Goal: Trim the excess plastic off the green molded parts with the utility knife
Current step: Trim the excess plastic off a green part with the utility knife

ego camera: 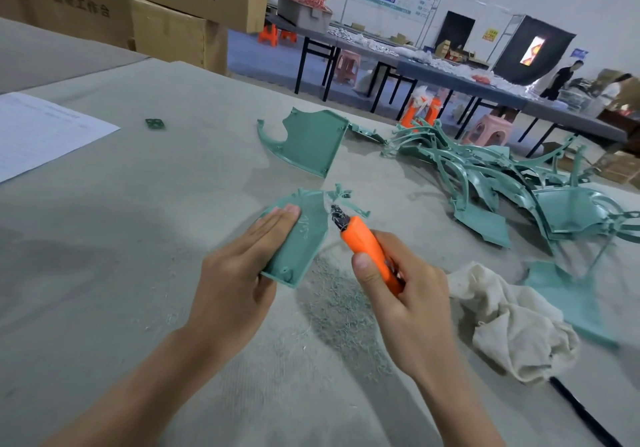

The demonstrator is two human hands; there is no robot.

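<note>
Left hand (239, 270) holds a flat green molded plastic panel (298, 238) while right hand (401, 294) grips an orange utility knife (363, 245), blade at its edge, above the grey counter (138, 221).

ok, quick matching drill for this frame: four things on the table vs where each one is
1. utility knife
2. green panel
3. cloth
4. sheet of paper

A. far left of the table
B. under flat fingers of the left hand
C. gripped in the right hand
D. crumpled, to the right of the right hand

Pairs: 1-C, 2-B, 3-D, 4-A
</note>
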